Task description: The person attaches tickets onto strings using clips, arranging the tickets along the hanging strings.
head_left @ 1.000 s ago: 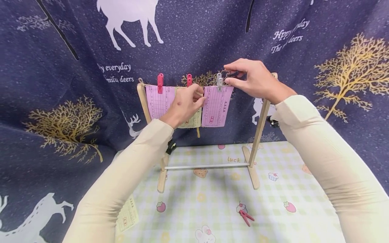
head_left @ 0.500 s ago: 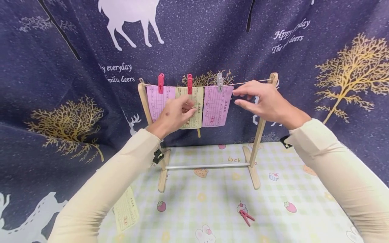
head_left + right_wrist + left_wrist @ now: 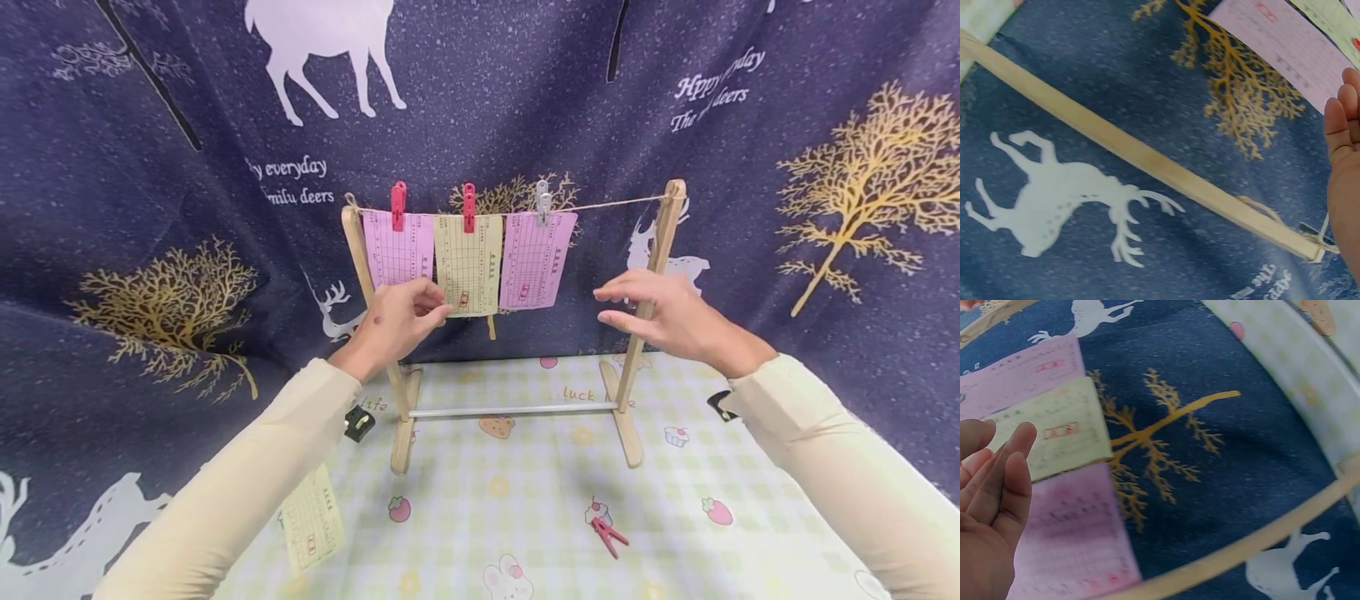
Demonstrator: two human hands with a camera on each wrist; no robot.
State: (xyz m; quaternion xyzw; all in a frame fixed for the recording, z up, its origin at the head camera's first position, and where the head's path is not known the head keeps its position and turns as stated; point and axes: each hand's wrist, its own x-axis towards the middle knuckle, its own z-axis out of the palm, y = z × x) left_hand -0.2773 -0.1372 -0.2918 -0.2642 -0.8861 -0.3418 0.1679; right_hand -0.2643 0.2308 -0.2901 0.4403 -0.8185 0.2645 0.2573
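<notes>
Three printed slips hang from a string [image 3: 615, 202] on a wooden rack. At the left a pink slip [image 3: 397, 254] hangs under a red clothespin [image 3: 398, 207]. The yellow slip [image 3: 468, 262] in the middle has another red clothespin [image 3: 468, 207]. A second pink slip [image 3: 536, 260] hangs at the right from a grey clothespin [image 3: 543, 202]. My left hand [image 3: 401, 321] is in front of the lower edges of the left slips, fingers loosely bent and holding nothing. Beside the right post, my right hand [image 3: 667, 312] is apart from the slips, its fingers relaxed.
On the checked tablecloth [image 3: 525, 483] lie a loose red clothespin [image 3: 608, 537] and, at the left, a yellow slip [image 3: 313, 518] partly behind the left sleeve. The rack's right post [image 3: 652, 267] and lower rod [image 3: 510, 411] stand before a dark blue deer-print curtain [image 3: 480, 100].
My right hand has come away from the grey clothespin and moved down and right. The left hand has left the right pink slip, moving down and left. The slips still hang.
</notes>
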